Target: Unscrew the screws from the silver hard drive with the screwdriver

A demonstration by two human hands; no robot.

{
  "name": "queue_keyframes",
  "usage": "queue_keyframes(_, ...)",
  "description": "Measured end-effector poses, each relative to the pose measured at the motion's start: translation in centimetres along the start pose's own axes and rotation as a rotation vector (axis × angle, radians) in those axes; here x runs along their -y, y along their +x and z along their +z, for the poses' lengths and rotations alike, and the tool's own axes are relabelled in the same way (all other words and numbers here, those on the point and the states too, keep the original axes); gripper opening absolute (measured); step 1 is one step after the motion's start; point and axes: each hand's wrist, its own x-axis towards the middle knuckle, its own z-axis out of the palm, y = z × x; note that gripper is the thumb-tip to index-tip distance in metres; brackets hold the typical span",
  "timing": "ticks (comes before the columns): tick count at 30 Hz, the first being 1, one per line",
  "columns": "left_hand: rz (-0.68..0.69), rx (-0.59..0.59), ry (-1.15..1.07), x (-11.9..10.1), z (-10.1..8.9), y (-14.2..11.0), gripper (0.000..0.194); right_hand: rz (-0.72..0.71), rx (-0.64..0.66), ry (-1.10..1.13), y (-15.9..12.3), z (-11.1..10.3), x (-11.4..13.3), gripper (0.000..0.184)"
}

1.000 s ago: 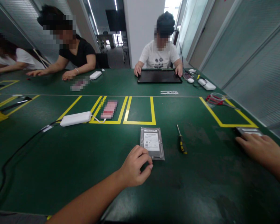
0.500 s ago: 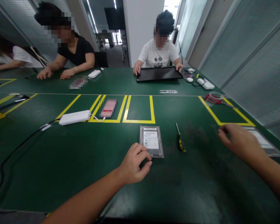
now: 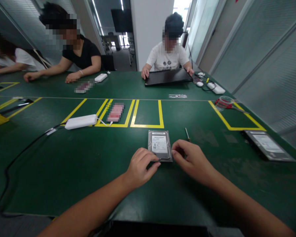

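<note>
A silver hard drive [image 3: 160, 144] with a white label lies face up on the green table in front of me. My left hand [image 3: 141, 167] is at its lower left corner, fingertips over the near edge and thumb just below, closed around that edge. Beside the drive's right edge is my right hand [image 3: 191, 159], its fingers curved and apart with nothing seen in them. A screwdriver [image 3: 187, 133] lies behind this hand; only its shaft shows, the handle being hidden. Farther right, a second hard drive [image 3: 268, 144] rests near the table's right edge.
Yellow tape frames [image 3: 147, 126] mark the table [image 3: 71, 168]. A white power strip [image 3: 81, 122] with a black cable is at left, a blurred pink phone [image 3: 116, 112] beside it. Red-handled pliers [image 3: 224, 102] lie at right. Across the table, a person holds a black panel [image 3: 167, 77].
My right hand has moved left from near the second hard drive to the first one's right side, covering the screwdriver's handle. My left hand has stayed at the drive's near corner.
</note>
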Motion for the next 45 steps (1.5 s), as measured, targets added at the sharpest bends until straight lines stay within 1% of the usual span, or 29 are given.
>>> queue_keyframes(4,0.047,-0.061,0.049,-0.1,0.2,0.1,0.027,-0.008,-0.026,0.145,-0.3,2.5,-0.3,0.009)
queue_keyframes(7,0.078,-0.068,0.076,0.0,0.4,0.1,0.025,0.012,-0.015,0.253,-0.6,3.6,-1.1,0.011)
queue_keyframes(10,0.102,-0.055,0.104,-0.1,0.5,0.2,0.021,0.050,0.024,0.374,-1.0,4.1,-1.6,0.015)
queue_keyframes(13,0.123,-0.033,0.120,-0.4,0.6,0.3,0.015,0.056,0.087,0.478,-1.3,4.2,-1.8,0.020)
queue_keyframes(16,0.137,-0.048,0.109,-0.7,0.7,0.4,0.011,0.055,0.118,0.560,-1.4,4.1,-2.0,0.023)
queue_keyframes(20,0.130,-0.075,0.088,-0.8,0.8,0.4,0.013,0.086,0.119,0.613,-1.5,3.9,-2.1,0.026)
queue_keyframes(26,0.151,-0.044,0.062,-0.9,1.0,0.5,0.010,0.107,0.169,0.690,-1.7,4.1,-2.4,0.027)
queue_keyframes(33,0.159,-0.048,0.044,-1.0,1.2,0.5,0.015,0.174,0.209,0.765,-1.6,3.8,-2.6,0.032)
queue_keyframes(40,0.135,-0.063,0.037,-1.0,1.5,0.7,0.012,0.195,0.180,0.819,-1.6,4.1,-2.3,0.033)
queue_keyframes(45,0.136,-0.058,0.061,-0.8,1.5,0.6,0.017,0.164,0.159,0.754,-1.6,4.0,-2.1,0.029)
